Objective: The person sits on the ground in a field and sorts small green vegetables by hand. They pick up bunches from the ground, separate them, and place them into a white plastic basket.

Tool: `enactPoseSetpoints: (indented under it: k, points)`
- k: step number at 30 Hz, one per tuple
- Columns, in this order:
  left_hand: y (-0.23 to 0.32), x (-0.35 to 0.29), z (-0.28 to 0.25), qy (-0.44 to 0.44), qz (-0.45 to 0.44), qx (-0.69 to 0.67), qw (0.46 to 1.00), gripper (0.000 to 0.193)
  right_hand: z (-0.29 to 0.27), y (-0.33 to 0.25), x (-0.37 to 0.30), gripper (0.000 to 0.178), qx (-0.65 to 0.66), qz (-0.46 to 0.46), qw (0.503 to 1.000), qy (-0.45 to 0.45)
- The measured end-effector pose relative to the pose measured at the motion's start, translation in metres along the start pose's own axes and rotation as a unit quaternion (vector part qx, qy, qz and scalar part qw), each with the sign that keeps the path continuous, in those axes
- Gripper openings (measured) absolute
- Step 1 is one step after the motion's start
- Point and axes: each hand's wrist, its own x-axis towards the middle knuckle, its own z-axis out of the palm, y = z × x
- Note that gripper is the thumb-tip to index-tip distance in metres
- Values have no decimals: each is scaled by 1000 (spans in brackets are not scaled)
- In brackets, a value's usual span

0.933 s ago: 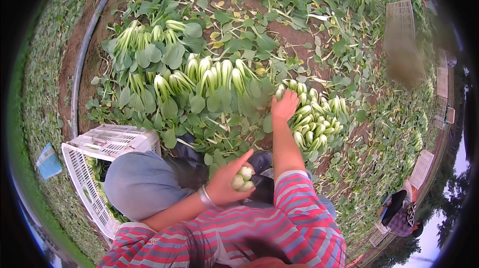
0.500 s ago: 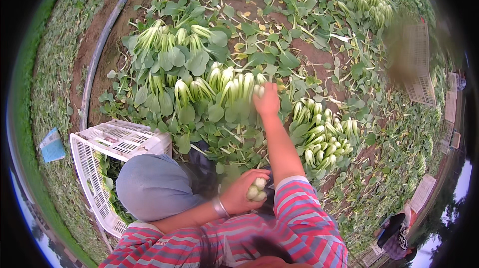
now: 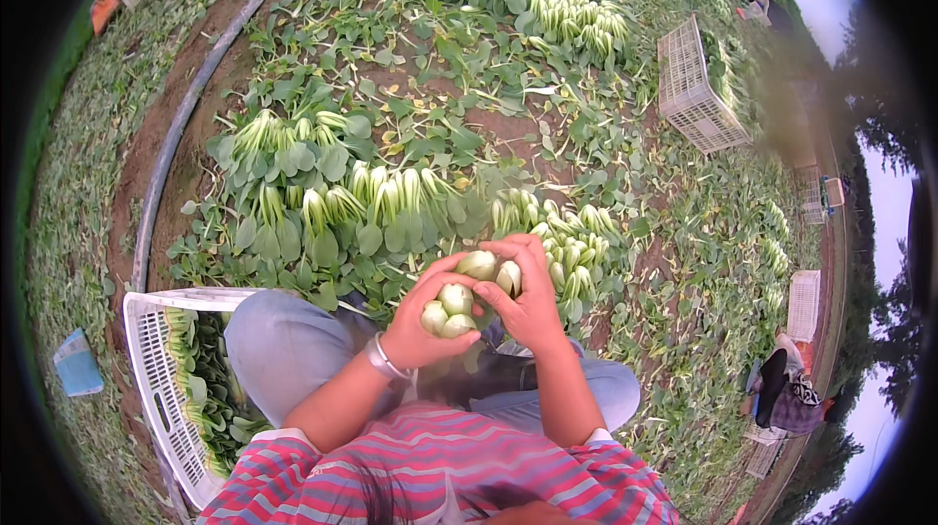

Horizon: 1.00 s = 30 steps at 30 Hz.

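Note:
My left hand [image 3: 418, 322] is wrapped round several bok choy heads [image 3: 454, 299], their pale green bases turned up. Close against it, my right hand [image 3: 531, 293] grips a further couple of bok choy heads [image 3: 508, 278], so both hands come together in front of my lap. The leaves of the held bok choy are mostly hidden beneath my fingers. Just beyond my hands, a row of loose bok choy [image 3: 396, 195] lies with bases pointing away from me. To its right, near my right hand, another pile of bok choy [image 3: 576, 250] shows its bases.
A white slatted crate [image 3: 161, 383] packed with bok choy stands beside my left knee. Another crate [image 3: 699, 95] stands far right. A grey hose [image 3: 200, 85] runs along the left. Farther rows of bok choy [image 3: 547, 7] lie ahead. A person [image 3: 787, 393] crouches at right.
My right hand has drawn back from the end of the row with bok choy in it, meeting my left hand. The left hand's bunch has risen. The view has shifted, showing more field ahead.

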Motion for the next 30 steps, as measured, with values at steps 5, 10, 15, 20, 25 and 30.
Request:
enactPoseSetpoints:
  k: [5, 10, 15, 20, 25, 30]
  points:
    - [56, -30, 9, -39, -15, -124, 991, 66, -11, -53, -40, 48, 31, -47, 998, 2]
    - [97, -55, 11, -69, -64, -218, 971, 64, -3, -81, -64, 42, 246, -11, 969, -32]
    - [138, -59, 0, 23, -3, -139, 990, 83, 2, -124, -79, 39, -23, -156, 983, 96]
    - [168, -57, -10, 43, 50, -64, 996, 92, 24, -157, -76, 76, -50, -277, 954, 102]
    - [209, -56, -31, 58, 115, 134, 983, 96, 38, -171, -70, 87, -20, -289, 948, 129]
    - [251, -59, -50, 31, 189, 314, 930, 91, 45, -184, -64, 73, 104, -316, 942, 49]
